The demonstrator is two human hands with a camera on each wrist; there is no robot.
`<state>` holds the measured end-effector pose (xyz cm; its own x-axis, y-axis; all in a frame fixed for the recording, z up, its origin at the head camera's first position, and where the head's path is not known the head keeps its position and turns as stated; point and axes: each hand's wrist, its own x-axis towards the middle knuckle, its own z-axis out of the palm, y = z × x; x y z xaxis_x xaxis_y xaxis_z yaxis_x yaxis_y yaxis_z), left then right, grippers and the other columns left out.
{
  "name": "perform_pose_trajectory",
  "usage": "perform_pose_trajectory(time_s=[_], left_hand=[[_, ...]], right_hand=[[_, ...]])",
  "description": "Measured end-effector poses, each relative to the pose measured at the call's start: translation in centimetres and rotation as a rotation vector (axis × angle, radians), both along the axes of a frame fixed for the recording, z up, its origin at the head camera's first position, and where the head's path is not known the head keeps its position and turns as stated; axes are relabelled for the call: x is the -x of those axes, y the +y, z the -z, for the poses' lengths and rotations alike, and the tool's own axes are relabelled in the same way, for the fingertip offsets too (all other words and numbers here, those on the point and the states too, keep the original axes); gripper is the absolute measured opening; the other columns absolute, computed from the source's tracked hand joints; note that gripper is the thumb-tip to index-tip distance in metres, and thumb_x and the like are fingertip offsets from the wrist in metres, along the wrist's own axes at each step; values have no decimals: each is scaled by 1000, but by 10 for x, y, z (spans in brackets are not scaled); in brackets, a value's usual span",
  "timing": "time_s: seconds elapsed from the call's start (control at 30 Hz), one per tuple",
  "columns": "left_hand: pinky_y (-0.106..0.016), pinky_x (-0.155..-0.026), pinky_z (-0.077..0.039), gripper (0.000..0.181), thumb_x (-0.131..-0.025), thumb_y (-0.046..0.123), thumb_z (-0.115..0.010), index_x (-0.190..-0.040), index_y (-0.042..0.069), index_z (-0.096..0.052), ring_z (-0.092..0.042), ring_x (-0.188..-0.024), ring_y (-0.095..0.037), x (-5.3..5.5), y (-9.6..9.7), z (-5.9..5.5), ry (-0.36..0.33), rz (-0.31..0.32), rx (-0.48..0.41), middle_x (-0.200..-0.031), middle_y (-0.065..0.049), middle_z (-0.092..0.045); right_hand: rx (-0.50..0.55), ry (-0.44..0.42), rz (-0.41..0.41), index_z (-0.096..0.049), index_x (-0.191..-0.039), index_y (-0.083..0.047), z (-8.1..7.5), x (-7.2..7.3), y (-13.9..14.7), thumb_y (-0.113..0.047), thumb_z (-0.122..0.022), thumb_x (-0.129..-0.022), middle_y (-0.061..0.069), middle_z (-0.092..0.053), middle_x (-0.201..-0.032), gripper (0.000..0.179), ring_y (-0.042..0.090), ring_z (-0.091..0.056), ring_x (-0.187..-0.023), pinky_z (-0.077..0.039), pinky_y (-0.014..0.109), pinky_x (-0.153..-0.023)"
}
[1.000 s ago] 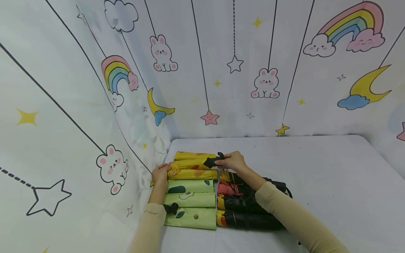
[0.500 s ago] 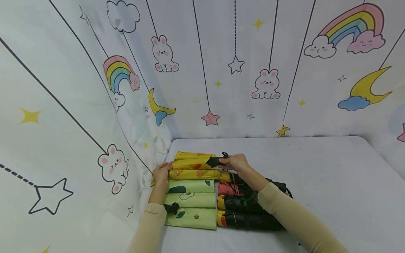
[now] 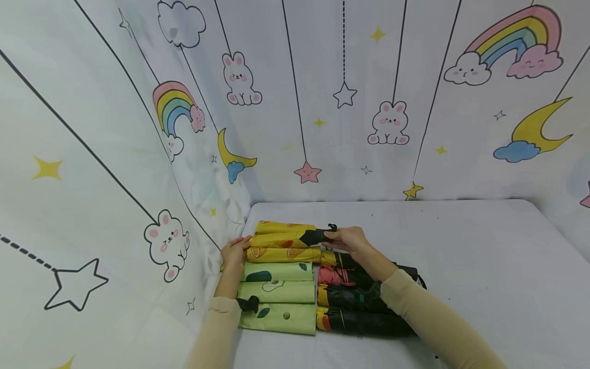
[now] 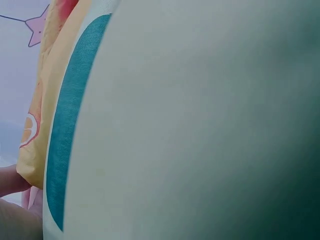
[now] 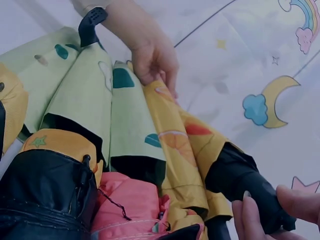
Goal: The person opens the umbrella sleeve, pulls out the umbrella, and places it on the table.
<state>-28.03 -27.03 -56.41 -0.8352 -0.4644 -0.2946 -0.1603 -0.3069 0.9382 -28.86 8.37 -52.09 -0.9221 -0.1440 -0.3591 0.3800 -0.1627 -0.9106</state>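
Note:
A yellow folding umbrella [image 3: 278,240] printed with orange slices lies across the top of other yellow rolls. My left hand [image 3: 236,252] holds its left end; in the right wrist view this hand [image 5: 156,60] has its fingers and thumb around the yellow fabric. At the other end, my right hand [image 3: 350,240] pinches the black handle [image 3: 314,237] between thumb and fingers. The right wrist view shows this black handle [image 5: 245,182] closely, with the fingertips [image 5: 250,215] on it. Pale green fabric [image 4: 175,125] blocks most of the left wrist view.
Several pale green rolls [image 3: 276,292] with avocado prints lie side by side nearer me. To their right are black rolled bundles [image 3: 369,323] with yellow ends, and one with a pink end [image 3: 332,275]. A printed white curtain [image 3: 276,128] stands behind and left of the white table [image 3: 484,246].
My right hand and the black handle have shifted slightly to the right. The left hand has stayed at the umbrella's left end.

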Motion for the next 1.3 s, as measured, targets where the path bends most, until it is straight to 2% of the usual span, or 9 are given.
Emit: perform_pose_trajectory(time_s=[0.13, 0.23, 0.37, 0.47, 0.6, 0.77, 1.0, 1.2, 1.3], left_hand=[[-20, -74, -57, 45, -94, -7, -71, -135, -5, -54, -73, -105, -14, 0, 0, -1, -8, 0, 1, -128, -17, -71], [-20, -73, -56, 44, -95, -7, -71, -135, -4, -54, -72, -106, -16, 0, 0, -2, -17, 3, 3, -131, -18, -69], [-19, -68, -55, 42, -95, -6, -71, -133, -4, -55, -73, -96, -12, 0, -1, -2, -17, 5, 11, -131, -18, -69], [-19, -65, -54, 40, -94, -7, -71, -131, -4, -56, -74, -87, -9, 0, -1, -3, -7, 1, 8, -124, -16, -72], [-19, -69, -58, 41, -93, -9, -71, -131, -7, -55, -75, -85, -9, 0, -1, -4, 5, -7, -7, -116, -13, -76], [-21, -77, -60, 42, -94, -11, -69, -133, -10, -53, -75, -93, -11, 0, -1, -6, 22, -13, -24, -120, -17, -74], [-21, -81, -60, 42, -95, -11, -68, -134, -11, -52, -75, -94, -10, 0, -1, -6, 34, -7, -22, -126, -20, -71], [-22, -82, -60, 41, -95, -10, -69, -133, -9, -52, -74, -95, -10, 0, 1, -6, 26, -5, -9, -127, -21, -70], [-22, -83, -60, 43, -95, -10, -69, -135, -10, -51, -74, -96, -11, 1, 1, -6, 29, -4, -11, -128, -21, -70]], right_hand=[[19, 2, -1, -36, -154, 14, 1, 0, 5, -7, -77, -96, 35, -43, -153, 74, 32, -74, -106, -53, 47, -106], [11, 1, -9, -36, -154, 14, 1, -2, 9, -8, -77, -96, 35, -47, -150, 74, 33, -72, -109, -46, 50, -113], [16, -8, -9, -35, -154, 13, 2, -3, 14, -9, -77, -96, 35, -49, -148, 76, 36, -69, -113, -42, 51, -117], [38, -22, 6, -32, -156, 12, 4, -2, 18, -8, -78, -95, 35, -47, -150, 78, 37, -69, -114, -47, 51, -113], [51, -24, 10, -32, -156, 12, 5, -1, 21, -5, -76, -96, 34, -49, -148, 76, 33, -74, -105, -50, 51, -110], [46, -15, 1, -33, -155, 13, 3, -3, 25, -5, -74, -98, 33, -55, -141, 72, 29, -76, -100, -41, 53, -117], [73, -11, 15, -31, -156, 13, 1, -4, 33, -4, -76, -95, 36, -44, -151, 78, 31, -76, -100, -55, 49, -104], [86, -4, -7, -36, -153, 14, 2, -5, 40, -3, -74, -97, 34, -41, -155, 70, 31, -75, -103, -39, 55, -118], [93, -1, -12, -38, -152, 14, 1, -6, 43, -1, -71, -98, 33, -39, -157, 65, 30, -76, -102, -40, 54, -118]])
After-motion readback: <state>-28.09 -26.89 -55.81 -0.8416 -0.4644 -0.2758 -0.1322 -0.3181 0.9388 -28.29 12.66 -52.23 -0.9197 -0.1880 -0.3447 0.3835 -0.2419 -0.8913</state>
